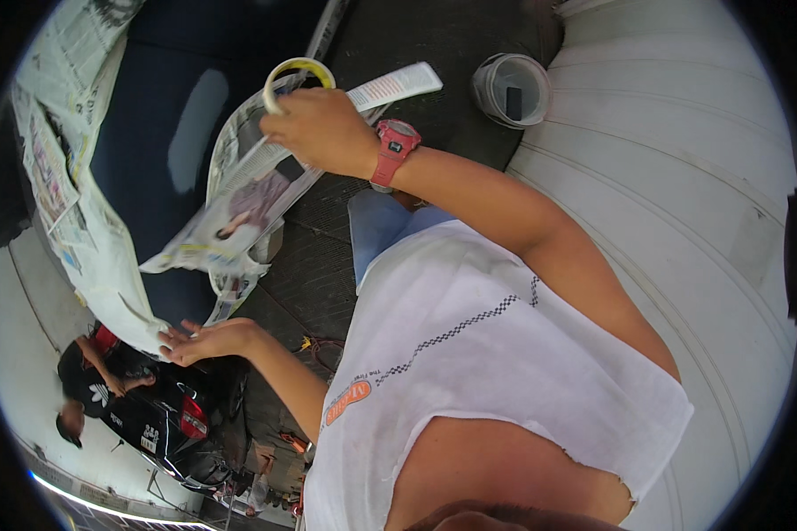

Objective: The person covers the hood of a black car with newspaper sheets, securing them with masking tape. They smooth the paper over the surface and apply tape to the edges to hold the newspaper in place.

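the right hand is closed around a tape roll and a newspaper sheet, the sheet hanging across the right edge of the dark panel; gripping both together probably keeps tape and paper ready as 1 piece. the left hand has a released grip, palm up with fingers spread, near the panel's lower edge, perhaps to steady the sheet's loose end; whether it touches paper there, i cannot tell.

more masking paper lines the panel's left edge, seemingly to shield what lies beneath, while a grey patch is bare. the hanging sheet blocks part of the panel's right edge from view.

right of the panel, a bucket holds a dark object. beyond the lower left corner, a co-worker is beside a black car.
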